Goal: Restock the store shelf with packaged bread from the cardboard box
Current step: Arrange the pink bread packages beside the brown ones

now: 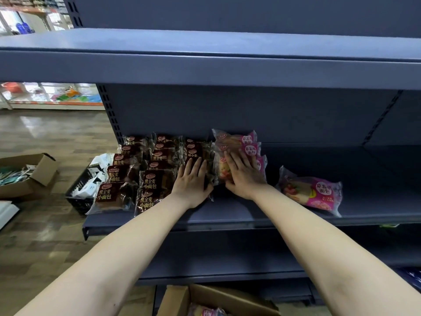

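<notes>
Bread rows stood packed toward the left end of the shelf [227, 215].
Brown packs [127, 179] filled three rows there. The left hand [191, 181] lay flat, fingers straight, on the third row, and the right hand [241, 176] pressed flat on the pink stack [241, 142] beside it. A loose pink pack [312, 192] lay further right, its long axis along the front edge, nearer the right hand, with bare shelf between. The cardboard box [218, 299] sat below.

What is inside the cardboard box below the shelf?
One pink bread packet shows inside the cardboard box. The flaps and the picture's bottom edge hide the rest, so how many remain cannot be told.
</notes>
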A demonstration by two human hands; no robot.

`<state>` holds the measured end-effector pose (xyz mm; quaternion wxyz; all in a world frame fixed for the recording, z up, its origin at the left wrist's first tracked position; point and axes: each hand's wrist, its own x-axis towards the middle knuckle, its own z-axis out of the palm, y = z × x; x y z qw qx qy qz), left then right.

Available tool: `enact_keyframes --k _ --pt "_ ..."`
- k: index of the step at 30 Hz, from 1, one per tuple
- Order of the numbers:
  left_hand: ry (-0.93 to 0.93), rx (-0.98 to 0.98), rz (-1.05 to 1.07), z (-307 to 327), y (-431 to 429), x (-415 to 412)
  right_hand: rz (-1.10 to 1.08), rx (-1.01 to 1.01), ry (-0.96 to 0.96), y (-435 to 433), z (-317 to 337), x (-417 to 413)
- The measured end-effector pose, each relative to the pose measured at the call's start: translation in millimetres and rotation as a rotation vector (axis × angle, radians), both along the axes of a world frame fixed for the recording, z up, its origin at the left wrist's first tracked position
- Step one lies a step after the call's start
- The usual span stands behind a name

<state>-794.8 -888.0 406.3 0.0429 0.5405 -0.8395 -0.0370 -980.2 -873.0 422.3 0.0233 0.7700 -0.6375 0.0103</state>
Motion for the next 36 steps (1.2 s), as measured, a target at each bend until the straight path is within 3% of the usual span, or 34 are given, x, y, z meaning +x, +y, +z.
enact_keyframes --k 8,13,21,27,33,36 --pt "0.027 -0.126 -0.063 31 4 -17 -0.104 -0.074 -0.061 32 21 -45" --pt "0.077 -0.203 -0.222 46 15 -71 -0.240 -0.107 -0.059 67 31 -91" --pt "-0.042 -0.074 -0.493 24 56 -168 -0.391 -0.081 -0.006 141 15 -149" --pt "-0.088 0.020 -0.493 28 59 -216 -0.481 -0.045 0.012 181 4 -171" --pt "-0.271 0.092 -0.503 34 38 -233 -0.547 -0.002 0.016 205 -10 -176" --pt "-0.234 0.093 -0.517 32 37 -236 -0.585 0.043 0.015 213 -18 -179"
